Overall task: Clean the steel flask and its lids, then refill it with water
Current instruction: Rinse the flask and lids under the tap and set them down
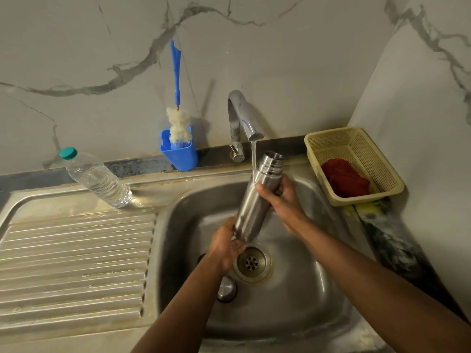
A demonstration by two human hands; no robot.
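Across the lower half of the frame spreads the stainless steel sink with ribbed draining board (76, 250), its basin at centre right and the round drain strainer (251, 262) near the middle. Above the basin, the curved chrome tap (239, 118) runs a thin stream of water. At right centre on the counter sits a pale yellow perforated plastic basket (382, 179) holding a red cloth (345, 178). At left centre lies a clear plastic water bottle with a teal cap (98, 178), tilted on the sink's edge. A blue-handled bottle brush with white bristles (178, 128) stands in a blue plastic cup (179, 155) at upper centre.

Over the basin, the brushed steel cylindrical flask (254, 202) is held tilted, open mouth up toward the tap; the stream strikes its shoulder, not the mouth. The left hand (226, 244) grips its base and the right hand (277, 193) wraps its neck. A rounded steel lid (226, 289) lies in the basin at lower centre.

Wet steel is likely slippery, so the flask could slide and hit the basin. Water deflecting off the shoulder may splash onto the counter.

No readable writing or brand shows anywhere.
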